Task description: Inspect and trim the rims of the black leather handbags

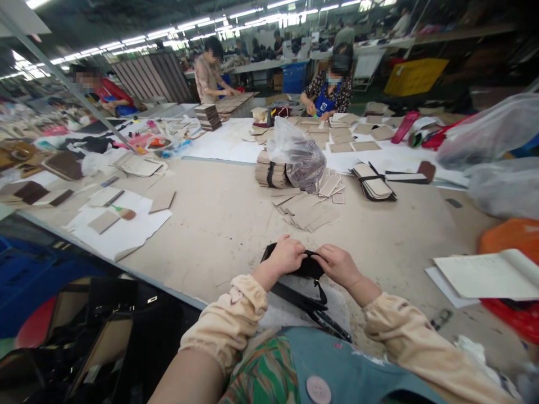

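Note:
My left hand [287, 256] and my right hand [338, 264] are both closed on a small black leather piece [309, 270] at the near edge of the beige worktable [219, 224]. Black straps [314, 307] trail from it toward my lap. Both wrists wear cream sleeve covers. Just beyond my hands lies a fan of loose grey card pieces [305, 209].
A clear plastic bag of dark pieces [300, 157] stands beside banded card stacks [269, 171]. White paper with a brush [124, 212] lies left, and an open notebook [488, 275] right. Other people work at the table's far side. Black bags [105, 336] fill the lower left.

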`<state>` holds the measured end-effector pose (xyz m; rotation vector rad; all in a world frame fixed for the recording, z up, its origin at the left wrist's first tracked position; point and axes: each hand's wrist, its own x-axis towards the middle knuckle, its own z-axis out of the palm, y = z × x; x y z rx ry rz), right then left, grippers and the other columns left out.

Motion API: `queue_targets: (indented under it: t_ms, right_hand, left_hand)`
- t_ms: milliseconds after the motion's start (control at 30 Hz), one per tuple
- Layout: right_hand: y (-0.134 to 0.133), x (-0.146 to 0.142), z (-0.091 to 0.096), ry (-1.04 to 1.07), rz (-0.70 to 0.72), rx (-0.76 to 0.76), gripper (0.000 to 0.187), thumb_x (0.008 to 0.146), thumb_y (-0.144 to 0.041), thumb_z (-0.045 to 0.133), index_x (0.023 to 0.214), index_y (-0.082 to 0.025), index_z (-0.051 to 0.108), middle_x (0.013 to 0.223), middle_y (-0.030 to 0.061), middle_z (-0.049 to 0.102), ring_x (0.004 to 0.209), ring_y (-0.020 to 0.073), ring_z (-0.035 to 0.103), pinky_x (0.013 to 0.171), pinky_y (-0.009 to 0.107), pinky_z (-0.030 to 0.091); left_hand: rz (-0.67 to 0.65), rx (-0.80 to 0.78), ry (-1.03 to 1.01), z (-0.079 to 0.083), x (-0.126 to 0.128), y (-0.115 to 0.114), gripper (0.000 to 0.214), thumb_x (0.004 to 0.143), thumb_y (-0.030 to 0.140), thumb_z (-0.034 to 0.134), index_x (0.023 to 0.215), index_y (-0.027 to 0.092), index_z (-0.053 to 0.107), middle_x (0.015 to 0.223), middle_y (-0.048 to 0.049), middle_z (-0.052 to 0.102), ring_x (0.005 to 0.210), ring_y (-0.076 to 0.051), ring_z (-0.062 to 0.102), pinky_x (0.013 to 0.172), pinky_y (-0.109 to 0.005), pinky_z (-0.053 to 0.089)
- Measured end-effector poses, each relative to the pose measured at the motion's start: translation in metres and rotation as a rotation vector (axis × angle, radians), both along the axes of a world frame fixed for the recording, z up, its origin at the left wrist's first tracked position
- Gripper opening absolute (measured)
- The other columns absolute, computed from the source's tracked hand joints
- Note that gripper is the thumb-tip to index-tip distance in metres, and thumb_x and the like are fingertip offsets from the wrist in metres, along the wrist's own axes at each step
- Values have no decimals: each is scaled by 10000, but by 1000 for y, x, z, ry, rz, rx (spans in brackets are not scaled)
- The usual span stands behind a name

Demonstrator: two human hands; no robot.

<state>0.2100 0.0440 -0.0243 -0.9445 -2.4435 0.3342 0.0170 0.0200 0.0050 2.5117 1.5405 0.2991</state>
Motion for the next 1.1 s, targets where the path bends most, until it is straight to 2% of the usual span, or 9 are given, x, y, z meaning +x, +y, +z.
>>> queue_targets:
  t_ms: [233,467,533,700,800,1100]
  right_hand:
    - [2,-2,3,-53,-9,77,328,885,-315,400,625,-189,557,619,46,525,629,154,478,605,273,349]
    - [5,7,-9,-65,-26,53,343,892,-378,402,675,-185,584,632,44,535,625,145,500,592,256,373]
    - [5,11,-13,-67,-8,18,328,880,-404,427,721,-180,606,654,48,556,638,146,519,603,253,396]
    - [3,19,-17,4,7,-110,293,854,-408,479,970,-181,624,786,55,623,735,157,579,684,263,450]
    - [1,19,-17,-4,-11,-117,291,860,-405,464,930,-193,651,709,39,607,676,151,574,639,262,453]
    - [3,16,-13,-1,-21,-126,298,882,-383,422,847,-189,647,662,31,560,641,142,550,603,252,438]
  left_hand:
    - [-14,1,-59,-1,-1,1,164,808,263,511,720,183,624,817,-29,656,826,-158,574,961,-375,306]
    - [9,10,-50,-4,0,4,147,804,254,513,742,174,619,805,-44,656,825,-172,583,948,-373,320]
    - [7,7,-44,-4,-1,6,142,799,257,519,740,175,620,809,-43,658,812,-174,585,934,-375,329]
    - [-72,-10,-62,-4,-6,8,140,796,263,517,742,197,628,847,-24,661,810,-159,578,939,-363,319]
    - [-115,-17,-78,-3,-8,8,137,795,241,509,736,201,626,849,-17,661,810,-149,576,975,-367,286]
    - [-22,-25,-48,-8,1,13,104,770,216,533,751,157,617,798,-79,671,802,-197,605,968,-421,320]
